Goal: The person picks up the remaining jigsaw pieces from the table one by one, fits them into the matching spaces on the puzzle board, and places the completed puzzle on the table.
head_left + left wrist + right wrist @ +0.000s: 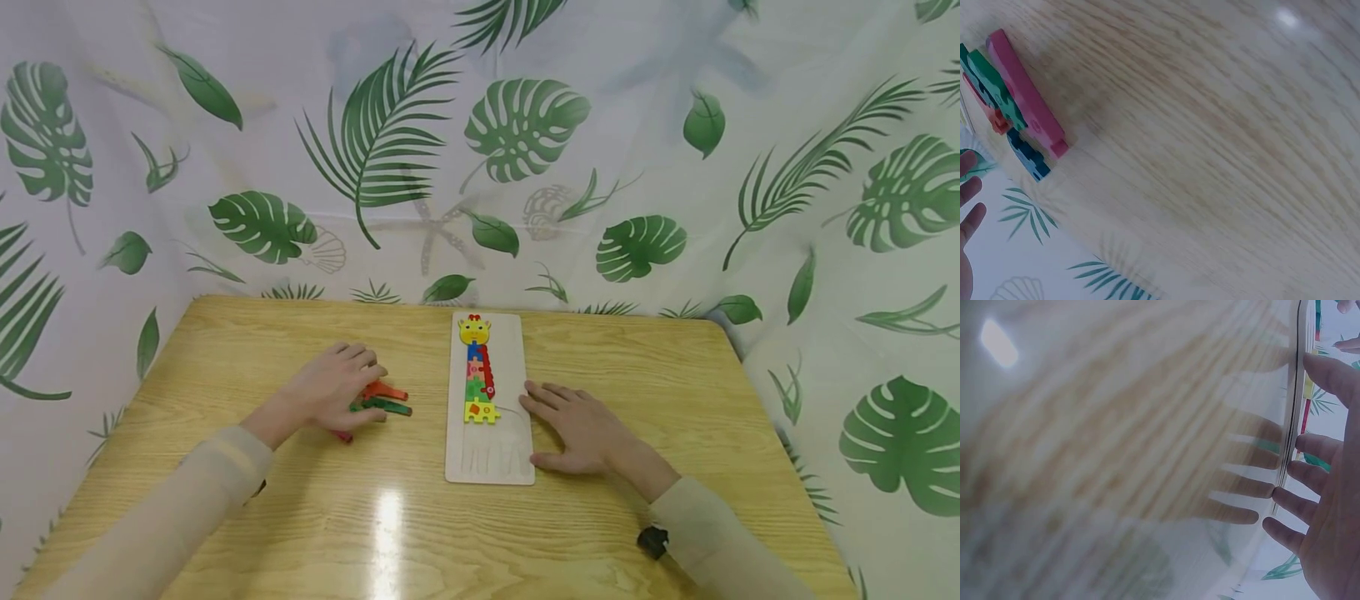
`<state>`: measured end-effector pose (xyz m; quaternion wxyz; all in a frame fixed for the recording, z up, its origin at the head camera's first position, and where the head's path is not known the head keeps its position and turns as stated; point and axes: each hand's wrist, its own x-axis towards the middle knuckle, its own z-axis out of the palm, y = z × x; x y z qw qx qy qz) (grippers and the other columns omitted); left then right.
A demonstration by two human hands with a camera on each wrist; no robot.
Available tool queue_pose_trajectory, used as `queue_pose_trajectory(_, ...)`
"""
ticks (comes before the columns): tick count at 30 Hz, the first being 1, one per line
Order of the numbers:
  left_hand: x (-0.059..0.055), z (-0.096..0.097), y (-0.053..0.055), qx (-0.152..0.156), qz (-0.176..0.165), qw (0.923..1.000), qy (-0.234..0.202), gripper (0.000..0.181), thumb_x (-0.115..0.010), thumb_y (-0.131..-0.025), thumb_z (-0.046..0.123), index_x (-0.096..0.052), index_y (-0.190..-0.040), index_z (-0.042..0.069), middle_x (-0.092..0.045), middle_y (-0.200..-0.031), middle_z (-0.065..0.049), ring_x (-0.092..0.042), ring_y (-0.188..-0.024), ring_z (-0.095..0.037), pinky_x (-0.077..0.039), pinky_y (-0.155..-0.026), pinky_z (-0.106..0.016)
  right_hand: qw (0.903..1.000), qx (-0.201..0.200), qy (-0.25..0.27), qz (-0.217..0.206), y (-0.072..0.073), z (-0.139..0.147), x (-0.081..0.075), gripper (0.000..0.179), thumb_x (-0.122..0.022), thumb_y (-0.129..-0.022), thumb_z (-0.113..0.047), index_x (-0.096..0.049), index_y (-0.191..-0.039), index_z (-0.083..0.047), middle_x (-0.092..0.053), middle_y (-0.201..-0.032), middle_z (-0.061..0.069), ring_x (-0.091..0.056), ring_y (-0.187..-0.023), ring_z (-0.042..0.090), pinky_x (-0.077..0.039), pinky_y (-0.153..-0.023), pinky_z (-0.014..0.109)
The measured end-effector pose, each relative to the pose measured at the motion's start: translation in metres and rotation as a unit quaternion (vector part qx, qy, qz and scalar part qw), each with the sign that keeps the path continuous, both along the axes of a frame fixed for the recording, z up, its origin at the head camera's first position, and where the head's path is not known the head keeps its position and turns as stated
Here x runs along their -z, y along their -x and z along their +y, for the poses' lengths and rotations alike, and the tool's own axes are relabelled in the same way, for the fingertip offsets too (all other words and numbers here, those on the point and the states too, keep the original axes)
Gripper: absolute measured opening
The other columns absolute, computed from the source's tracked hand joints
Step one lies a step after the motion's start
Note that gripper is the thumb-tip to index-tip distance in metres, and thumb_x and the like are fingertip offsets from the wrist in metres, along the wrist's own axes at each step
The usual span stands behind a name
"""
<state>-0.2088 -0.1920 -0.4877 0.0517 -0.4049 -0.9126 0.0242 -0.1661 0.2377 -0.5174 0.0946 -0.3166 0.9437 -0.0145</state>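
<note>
A wooden puzzle board lies lengthwise near the middle of the table. In it sits a part-filled giraffe: a yellow head, then blue, pink, green and yellow pieces below, with a red strip alongside. My left hand hovers over loose puzzle pieces left of the board, fingers spread and loosely bent. An orange piece and a green piece stick out past it. The left wrist view also shows a long pink piece and a blue piece. Straight fingers of my right hand touch the board's right edge.
The wooden table meets a leaf-printed cloth at its back and sides. Shallow outlined recesses show in the lower part of the board. A dark wrist strap piece hangs at the right sleeve.
</note>
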Motion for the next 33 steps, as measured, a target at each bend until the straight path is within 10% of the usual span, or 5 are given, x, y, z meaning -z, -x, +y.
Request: queue_pose_trajectory(33, 0.012, -0.027, 0.011, -0.069, -0.009, 0.9976, -0.011, 0.052, -0.07, -0.096, 0.052, -0.071, -0.123, 0.007, -0.071, -0.124, -0.015, -0.065, -0.121, -0.037, -0.052, -0.109, -0.056, 1.0, 0.003, 0.003, 0.001, -0.001, -0.001, 0.0, 0.091, -0.057, -0.093, -0.072, -0.037, -0.165, -0.02, -0.033, -0.174, 0.006, -0.037, -0.158, 0.036, -0.04, -0.122, 0.062)
